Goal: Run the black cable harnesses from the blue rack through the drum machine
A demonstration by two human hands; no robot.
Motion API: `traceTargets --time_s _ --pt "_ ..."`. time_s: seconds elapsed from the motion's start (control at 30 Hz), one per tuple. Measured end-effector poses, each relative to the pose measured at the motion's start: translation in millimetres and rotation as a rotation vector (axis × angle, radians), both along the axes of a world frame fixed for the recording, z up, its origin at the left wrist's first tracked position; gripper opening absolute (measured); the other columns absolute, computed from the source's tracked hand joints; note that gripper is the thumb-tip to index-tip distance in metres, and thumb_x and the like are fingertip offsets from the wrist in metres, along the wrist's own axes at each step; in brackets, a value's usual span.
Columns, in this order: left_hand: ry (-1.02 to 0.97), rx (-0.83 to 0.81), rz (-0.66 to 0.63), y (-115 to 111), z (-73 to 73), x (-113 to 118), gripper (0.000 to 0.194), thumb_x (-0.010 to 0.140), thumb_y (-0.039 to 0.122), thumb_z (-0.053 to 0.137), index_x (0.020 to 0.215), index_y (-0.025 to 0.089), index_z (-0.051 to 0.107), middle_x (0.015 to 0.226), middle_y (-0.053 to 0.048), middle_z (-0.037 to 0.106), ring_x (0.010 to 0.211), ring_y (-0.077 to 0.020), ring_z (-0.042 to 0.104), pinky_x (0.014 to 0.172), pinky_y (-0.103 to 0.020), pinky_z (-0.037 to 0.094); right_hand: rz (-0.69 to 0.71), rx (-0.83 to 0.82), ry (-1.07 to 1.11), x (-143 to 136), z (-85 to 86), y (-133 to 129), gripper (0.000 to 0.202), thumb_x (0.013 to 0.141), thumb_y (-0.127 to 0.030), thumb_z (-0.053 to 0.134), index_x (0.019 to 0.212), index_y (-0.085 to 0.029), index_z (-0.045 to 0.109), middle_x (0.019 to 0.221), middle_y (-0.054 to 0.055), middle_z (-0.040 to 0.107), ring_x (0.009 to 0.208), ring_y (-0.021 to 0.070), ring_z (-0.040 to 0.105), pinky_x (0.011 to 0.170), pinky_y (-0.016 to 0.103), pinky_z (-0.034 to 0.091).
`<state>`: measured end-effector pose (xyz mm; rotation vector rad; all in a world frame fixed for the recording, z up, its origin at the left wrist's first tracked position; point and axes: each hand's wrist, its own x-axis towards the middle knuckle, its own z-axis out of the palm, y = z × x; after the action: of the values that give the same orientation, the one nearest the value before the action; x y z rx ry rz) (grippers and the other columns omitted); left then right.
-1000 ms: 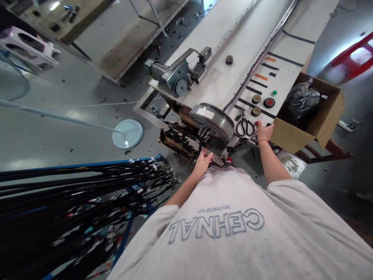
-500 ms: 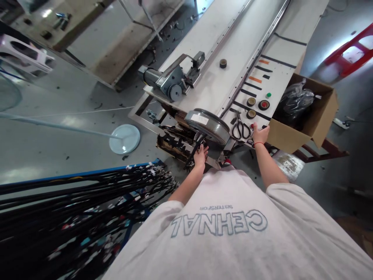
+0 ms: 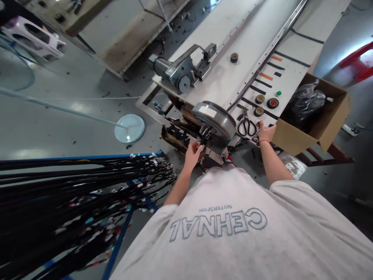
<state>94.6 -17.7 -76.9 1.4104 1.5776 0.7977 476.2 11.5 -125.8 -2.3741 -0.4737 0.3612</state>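
My left hand (image 3: 192, 154) has its fingers bent and closed on a black wire harness (image 3: 205, 138) that hangs below the metal wheel (image 3: 215, 120) at the table's end. Part of the grip is hidden. At the near table edge rests my right hand (image 3: 267, 133), fingers apart, holding nothing. Its thumb is beside a small red button (image 3: 258, 124). Just left of it lie black-handled scissors (image 3: 247, 126). Two tape rolls (image 3: 260, 98) and a round red button in a black ring (image 3: 272, 103) sit farther up the white table (image 3: 221, 77).
A motor unit (image 3: 175, 72) is mounted left of the wheel. An open cardboard box (image 3: 329, 122) with plastic-wrapped contents stands at the right. Many black harnesses (image 3: 72, 179) hang on a blue rack at lower left. A pole on a round pale base (image 3: 129, 128) stands on the floor.
My left hand has shifted left relative to the wheel, and its spread fingers have closed in on the harness. My right hand stays by the red button. The whole view has swung slightly.
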Motion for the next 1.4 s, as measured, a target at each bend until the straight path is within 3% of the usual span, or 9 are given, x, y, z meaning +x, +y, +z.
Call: traceTargets --time_s 0.1,0.17,0.23,0.43,0.63,0.87,1.03,1.27,1.4 --pt "0.030 -0.179 -0.241 -11 -30.4 -11 0.027 0.085 0.043 0.058 0.081 0.017 0.064 0.074 -0.005 0.070 0.076 -0.0203 0.066 0.076 -0.030 0.049 -0.005 -0.026 0.014 -2 5.6 0 0.087 0.080 -0.062 0.060 0.142 -0.006 0.035 0.142 0.028 0.042 0.133 0.0377 0.041 0.108 0.053 0.033" --pt "0.126 -0.197 -0.240 -23 -43.2 -21 0.028 0.083 0.044 0.057 0.075 0.018 0.062 0.067 -0.005 0.068 0.071 -0.0213 0.065 0.072 -0.030 0.047 -0.001 -0.029 0.016 -3 8.5 1 0.086 0.081 -0.062 0.059 0.142 -0.006 0.035 0.143 0.028 0.042 0.134 0.0372 0.041 0.108 0.053 0.034" --pt "0.211 -0.163 -0.195 -36 -46.7 -32 0.030 0.084 0.046 0.054 0.074 0.018 0.062 0.067 -0.005 0.067 0.069 -0.0212 0.063 0.068 -0.029 0.045 0.002 -0.024 0.009 -3 9.8 1 0.086 0.081 -0.062 0.059 0.141 -0.005 0.035 0.143 0.029 0.042 0.134 0.0370 0.041 0.109 0.053 0.033" --pt "0.217 -0.025 -0.154 -66 -20.0 -56 0.035 0.086 0.050 0.050 0.080 0.018 0.061 0.063 0.000 0.061 0.058 -0.0146 0.053 0.058 -0.024 0.038 0.017 -0.025 -0.018 -1 7.6 2 0.085 0.082 -0.059 0.060 0.141 -0.002 0.034 0.140 0.030 0.044 0.132 0.0379 0.042 0.108 0.052 0.034" --pt "0.150 0.046 -0.075 -57 0.9 -45 0.034 0.090 0.047 0.046 0.089 0.017 0.063 0.071 -0.001 0.064 0.063 -0.0147 0.057 0.061 -0.024 0.041 0.015 0.000 -0.042 0 7.0 3 0.078 0.082 -0.056 0.061 0.139 -0.008 0.036 0.137 0.027 0.046 0.129 0.0369 0.045 0.107 0.053 0.035" --pt "-0.002 -0.002 -0.073 -26 -1.0 -20 0.036 0.092 0.047 0.043 0.084 0.017 0.061 0.059 0.003 0.052 0.055 -0.0118 0.048 0.055 -0.022 0.038 0.008 0.006 -0.012 -1 5.3 2 0.083 0.081 -0.057 0.061 0.141 -0.006 0.035 0.142 0.028 0.042 0.134 0.0374 0.041 0.109 0.053 0.033" --pt "0.011 0.009 -0.110 -9 -1.5 -6 0.037 0.093 0.050 0.042 0.082 0.018 0.059 0.064 0.001 0.053 0.062 -0.0131 0.050 0.061 -0.023 0.039 -0.004 0.017 -0.005 -1 1.7 2 0.086 0.080 -0.061 0.059 0.141 -0.006 0.035 0.143 0.029 0.042 0.133 0.0374 0.042 0.108 0.053 0.034" --pt "-0.100 -0.067 -0.093 0 -4.5 -3 0.054 0.092 0.066 0.031 0.075 0.020 0.054 0.054 0.004 0.035 0.050 -0.0121 0.036 0.051 -0.026 0.031 -0.004 0.037 -0.023 -2 1.9 2 0.081 0.080 -0.059 0.061 0.138 -0.007 0.038 0.140 0.027 0.045 0.132 0.0354 0.043 0.108 0.050 0.035" --pt "-0.170 -0.074 -0.121 -1 -1.7 -1 0.058 0.089 0.072 0.033 0.074 0.020 0.053 0.054 0.004 0.035 0.050 -0.0118 0.034 0.050 -0.026 0.029 -0.013 0.038 -0.019 -2 4.5 1 0.079 0.079 -0.058 0.061 0.136 -0.008 0.040 0.139 0.026 0.046 0.131 0.0350 0.045 0.108 0.050 0.034"
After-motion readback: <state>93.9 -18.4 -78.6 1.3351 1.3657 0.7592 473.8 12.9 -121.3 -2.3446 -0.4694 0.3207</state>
